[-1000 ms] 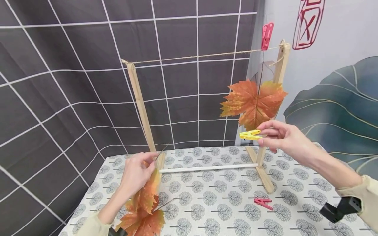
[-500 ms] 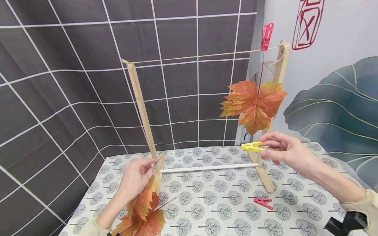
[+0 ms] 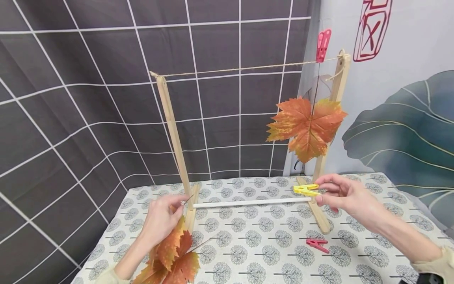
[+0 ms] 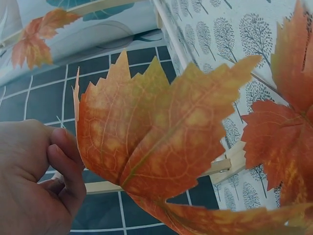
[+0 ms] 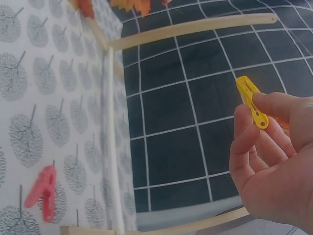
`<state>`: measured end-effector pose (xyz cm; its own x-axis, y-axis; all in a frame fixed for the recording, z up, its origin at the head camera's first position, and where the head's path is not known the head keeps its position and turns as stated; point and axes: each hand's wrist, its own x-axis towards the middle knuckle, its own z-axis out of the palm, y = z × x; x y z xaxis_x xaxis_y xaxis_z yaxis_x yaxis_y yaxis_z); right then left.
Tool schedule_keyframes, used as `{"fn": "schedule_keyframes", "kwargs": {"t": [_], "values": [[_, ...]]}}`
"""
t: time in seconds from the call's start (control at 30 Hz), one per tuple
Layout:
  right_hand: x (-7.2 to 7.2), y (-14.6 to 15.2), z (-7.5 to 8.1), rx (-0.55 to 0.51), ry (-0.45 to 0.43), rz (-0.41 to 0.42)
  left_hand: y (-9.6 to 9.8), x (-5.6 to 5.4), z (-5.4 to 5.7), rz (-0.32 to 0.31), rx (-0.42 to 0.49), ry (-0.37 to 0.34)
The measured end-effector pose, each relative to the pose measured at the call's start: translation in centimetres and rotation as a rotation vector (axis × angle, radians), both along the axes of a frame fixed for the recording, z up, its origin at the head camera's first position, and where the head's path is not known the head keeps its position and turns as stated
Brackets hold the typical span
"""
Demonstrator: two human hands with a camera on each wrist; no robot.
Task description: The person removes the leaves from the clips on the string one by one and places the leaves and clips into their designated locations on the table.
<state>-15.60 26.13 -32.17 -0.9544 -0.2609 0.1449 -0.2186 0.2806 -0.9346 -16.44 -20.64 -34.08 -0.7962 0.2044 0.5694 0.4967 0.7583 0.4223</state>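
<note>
My left hand (image 3: pixel 161 217) pinches the thin stem of an orange-yellow maple leaf (image 4: pixel 151 132), which hangs below the fingers. Beneath it, another maple leaf (image 3: pixel 182 268) lies on the table with its stem pointing right. In my right hand (image 3: pixel 351 201), thumb and fingertips grip a yellow clothespin (image 3: pixel 306 190) by its handle end, in front of the rack's right foot. A third maple leaf (image 3: pixel 306 126) hangs from the twine (image 3: pixel 237 70), its stem clipped by a pink clothespin (image 3: pixel 322 45). A second pink clothespin (image 5: pixel 44 193) lies on the table.
The rack has a left wooden post (image 3: pixel 172 130), a right wooden post (image 3: pixel 339 79) and a white bar (image 3: pixel 252 202) low between them. A patterned cloth (image 3: pixel 255 256) covers the table. Dark gridded fabric (image 3: pixel 220 39) hangs behind.
My right hand has lowered with the yellow clothespin, away from the hanging leaf. My left hand has dropped slightly, still holding the leaf's stem. The view has shifted a little.
</note>
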Motion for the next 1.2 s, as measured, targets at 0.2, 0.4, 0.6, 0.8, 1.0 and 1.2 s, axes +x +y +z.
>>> {"fn": "schedule_keyframes", "kwargs": {"t": [0.2,0.4,0.6,0.8,1.0,1.2], "values": [[0.2,0.2,-1.0,0.012,0.007,-0.028,-0.3,0.0,-0.5,0.009,-0.025,0.031],[0.5,0.4,-2.2,-0.032,-0.011,-0.007,-0.3,0.2,-0.8,0.015,-0.037,0.031],[0.7,0.7,-3.2,-0.035,-0.052,-0.035,-0.4,0.3,-1.0,0.025,-0.034,0.015],[1.2,0.9,-4.1,-0.043,-0.047,-0.045,-0.4,0.5,-1.3,0.009,-0.034,-0.029],[1.4,1.1,-5.1,-0.058,-0.072,-0.034,-0.6,0.5,-1.7,0.019,-0.060,-0.017],[1.9,1.4,-6.7,-0.073,-0.089,0.000,-0.7,0.5,-1.9,0.032,-0.066,-0.042]]}}
